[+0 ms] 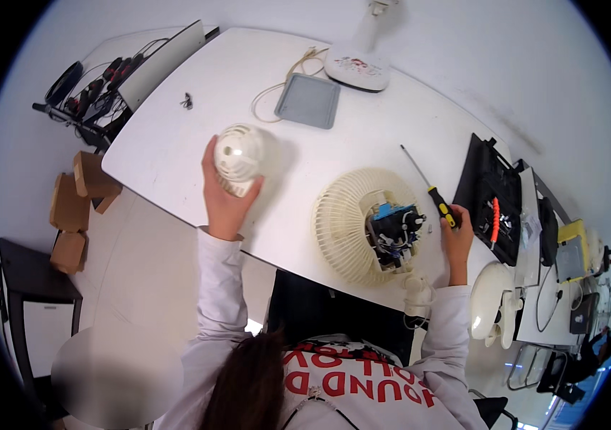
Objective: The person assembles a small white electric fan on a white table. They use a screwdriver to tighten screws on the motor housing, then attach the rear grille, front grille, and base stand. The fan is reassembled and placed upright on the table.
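My left hand (228, 197) is wrapped round a cream slotted motor cover (239, 154), a rounded plastic shell at the left part of the white table. In my right hand (457, 233) is a screwdriver (438, 202) with a yellow and black handle; its shaft points away from me to the upper left. Between my hands lies a cream fan grille (338, 226). On the grille sits the bared fan motor (396, 229), with dark parts, wires and a blue piece. A cream jointed fan neck (417, 292) hangs toward the near table edge.
A grey tray (308, 102) with a cable beside it lies farther back, near a white fan base (357, 68). At the right is an open black tool case (493, 197) holding an orange coiled piece (495, 220). Small dark parts (187, 101) lie at the far left.
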`<state>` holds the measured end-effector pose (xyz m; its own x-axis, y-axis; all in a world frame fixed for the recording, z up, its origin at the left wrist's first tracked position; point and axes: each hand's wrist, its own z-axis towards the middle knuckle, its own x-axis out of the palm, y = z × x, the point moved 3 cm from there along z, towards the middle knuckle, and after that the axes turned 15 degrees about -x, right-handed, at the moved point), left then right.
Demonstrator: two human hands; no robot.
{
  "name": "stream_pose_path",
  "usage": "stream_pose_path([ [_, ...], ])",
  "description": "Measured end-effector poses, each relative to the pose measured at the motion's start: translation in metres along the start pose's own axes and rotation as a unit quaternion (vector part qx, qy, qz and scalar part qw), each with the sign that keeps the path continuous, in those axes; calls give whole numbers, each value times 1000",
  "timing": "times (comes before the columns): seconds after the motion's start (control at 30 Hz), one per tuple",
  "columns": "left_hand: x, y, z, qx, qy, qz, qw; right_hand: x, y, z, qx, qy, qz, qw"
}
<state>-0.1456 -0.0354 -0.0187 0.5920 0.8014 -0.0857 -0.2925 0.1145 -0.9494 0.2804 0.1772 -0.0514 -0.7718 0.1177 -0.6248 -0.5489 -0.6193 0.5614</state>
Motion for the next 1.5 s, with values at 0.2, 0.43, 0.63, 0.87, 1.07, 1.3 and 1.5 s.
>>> stream_pose_path([
  [0.2,17,-32,-28,42,25,-84,995,-19,44,3,-125,34,-107,986],
  [0.43,26,-27,-34,-90,19,-273,958,-44,105,-20,102,338,100,930],
  [0.63,50,-28,-47,-200,34,-327,923,-32,108,-31,172,384,271,866],
  [0.87,76,-52,-70,-249,72,-272,927,-29,90,-31,191,395,221,871],
  [1.07,86,-90,-71,-154,71,-216,961,-50,134,-10,77,207,93,971],
  [1.3,104,-138,-88,116,25,123,985,-48,220,-2,-109,151,281,941],
  [1.5,120,-163,-104,185,-26,187,964,-26,236,8,-172,133,327,920],
])
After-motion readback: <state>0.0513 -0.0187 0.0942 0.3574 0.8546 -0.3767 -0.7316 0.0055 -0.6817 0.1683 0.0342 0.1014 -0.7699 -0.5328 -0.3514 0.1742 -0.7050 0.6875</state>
